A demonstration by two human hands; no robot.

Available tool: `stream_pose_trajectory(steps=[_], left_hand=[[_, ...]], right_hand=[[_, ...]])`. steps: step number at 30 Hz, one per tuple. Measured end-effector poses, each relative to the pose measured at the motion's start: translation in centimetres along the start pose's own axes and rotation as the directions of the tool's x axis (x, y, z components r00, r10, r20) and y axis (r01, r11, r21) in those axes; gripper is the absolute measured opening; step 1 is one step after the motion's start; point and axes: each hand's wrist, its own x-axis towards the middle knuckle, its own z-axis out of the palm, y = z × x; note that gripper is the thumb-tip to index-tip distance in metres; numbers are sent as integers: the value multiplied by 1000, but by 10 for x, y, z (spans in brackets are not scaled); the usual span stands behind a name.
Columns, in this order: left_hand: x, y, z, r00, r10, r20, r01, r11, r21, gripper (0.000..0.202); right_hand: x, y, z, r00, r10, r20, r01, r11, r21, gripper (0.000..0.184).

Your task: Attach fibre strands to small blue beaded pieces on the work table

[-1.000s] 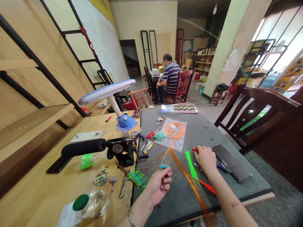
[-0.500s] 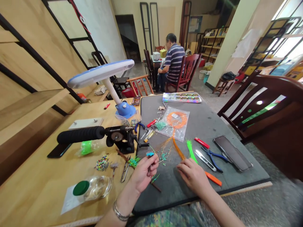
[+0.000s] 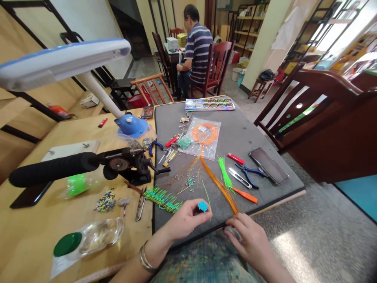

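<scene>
Left hand pinching small blue bead bunch near edge of gray mat. Right hand loose, just beside orange strands. Row of beaded green strands done; loose beads left.

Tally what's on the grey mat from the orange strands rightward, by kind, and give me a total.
Strand bundles: 2 (green, orange)
Blue-handled pliers: 1
Steel snips: 1
Red lighter: 1
Orange strip: 1
Phone: 1
Total: 7
</scene>
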Motion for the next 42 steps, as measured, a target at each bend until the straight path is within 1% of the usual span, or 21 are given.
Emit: stream_pose_trajectory(steps=[2,6,8,10,12,15,17,19,21,23,25,27,29,31,32,34,35,36,38,40,42], left_hand=[[3,-1,5,998,47,48,-51,995,89,15],[7,-4,14,983,126,131,-154,962,227,14],[8,-5,15,982,128,137,-160,954,254,13],[9,-5,16,984,124,127,-155,950,273,12],[9,-6,16,984,123,128,-156,945,288,11],[8,-6,17,979,127,157,-170,937,305,12],[9,-6,18,976,139,167,-186,932,311,11],[10,-7,20,974,154,165,-200,928,315,9],[12,-8,21,975,155,161,-201,924,325,9],[15,-9,22,981,128,146,-172,922,347,9],[18,-10,20,991,86,105,-118,929,351,11],[20,-11,18,996,57,64,-74,949,305,12],[21,-12,16,999,49,25,-53,978,202,12],[23,-13,14,999,19,-36,-18,999,49,15],[23,-13,13,997,-14,-72,12,999,-36,18],[24,-13,11,985,-102,-139,73,977,-200,24],[24,-14,10,976,-144,-161,96,958,-271,26],[24,-14,10,969,-174,-175,108,936,-335,28],[24,-16,8,962,-204,-182,105,890,-445,29],[25,-18,7,962,-212,-172,94,849,-521,29],[25,-20,6,960,-221,-173,88,821,-564,30]], right_hand=[[-11,-3,10,999,36,-2,-36,999,-22,11],[-27,-3,23,986,148,-77,-152,988,-42,13],[-30,-3,26,973,204,-111,-209,977,-35,14],[-30,-4,29,964,233,-127,-239,971,-30,15],[-28,-6,31,962,243,-123,-248,968,-28,15],[-23,-9,31,966,243,-92,-245,969,-14,17],[-18,-10,27,974,209,-87,-210,978,-4,19],[-12,-10,19,986,134,-97,-136,990,-22,22],[-2,-8,9,993,44,-108,-52,996,-76,25],[9,-7,-1,993,-29,-117,12,990,-138,27],[22,-7,-10,989,-77,-126,53,981,-185,28],[34,-7,-16,985,-120,-128,93,975,-203,28],[44,-6,-18,979,-150,-140,123,975,-187,27],[53,-2,-18,975,-128,-182,106,986,-128,25],[56,0,-17,973,-83,-215,68,995,-75,23],[62,4,-11,958,64,-280,-40,995,90,20],[64,6,-6,942,151,-301,-93,976,197,21],[65,6,-1,923,234,-307,-134,940,314,22],[68,4,11,887,367,-279,-174,826,536,26],[72,-3,23,870,453,-196,-194,679,708,31],[77,-13,30,859,505,-81,-225,516,827,37]])
